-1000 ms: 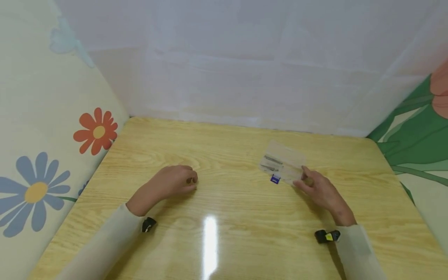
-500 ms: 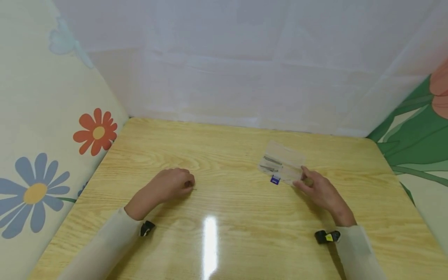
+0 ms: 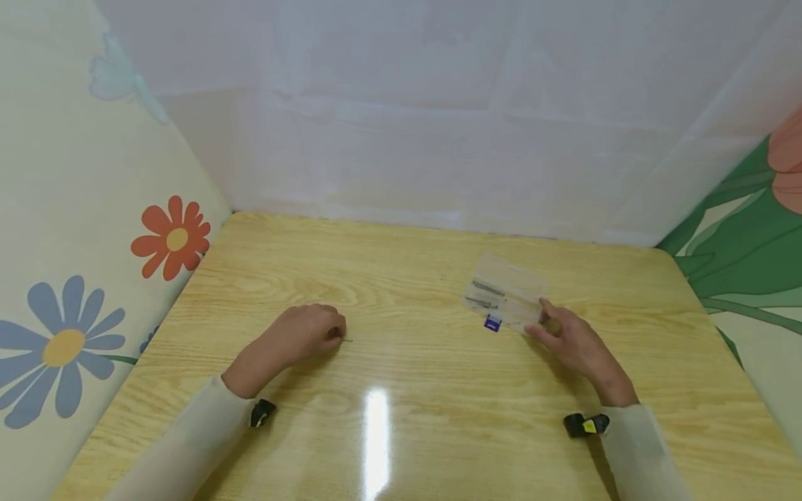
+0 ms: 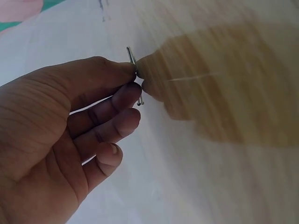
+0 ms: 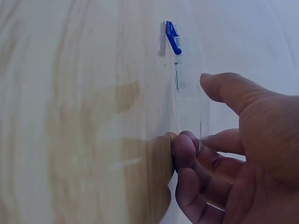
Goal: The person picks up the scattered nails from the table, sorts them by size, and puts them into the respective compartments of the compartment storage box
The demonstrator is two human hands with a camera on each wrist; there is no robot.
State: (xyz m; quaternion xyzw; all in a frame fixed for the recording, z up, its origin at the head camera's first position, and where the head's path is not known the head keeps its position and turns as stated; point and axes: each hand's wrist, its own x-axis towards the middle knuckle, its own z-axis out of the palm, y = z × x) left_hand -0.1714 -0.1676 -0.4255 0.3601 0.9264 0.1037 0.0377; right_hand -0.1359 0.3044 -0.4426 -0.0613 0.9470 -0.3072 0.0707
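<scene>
My left hand (image 3: 307,332) is low over the left-middle of the table. Between thumb and index finger it pinches a thin metal nail (image 4: 131,57), whose ends stick out on both sides of the fingertips; the other fingers are bent and hold nothing. On the table to the right lies a clear plastic box (image 3: 523,280) with a blue latch (image 3: 493,323) at its near edge. Several dark, thin nails (image 3: 487,287) lie in its left part. My right hand (image 3: 573,341) holds the box by its near right corner, thumb on the upper edge and fingers against the side.
The wood-grain table (image 3: 413,376) runs back to a white sheet (image 3: 388,153). Flower-patterned cloth (image 3: 63,209) hangs at the left, with more at the right. A bright light reflection lies on the table's front middle.
My left hand has shifted slightly left and nearer, and its fingers have drawn closer together. The nail's tip now shows beyond them. The right hand and box have hardly moved.
</scene>
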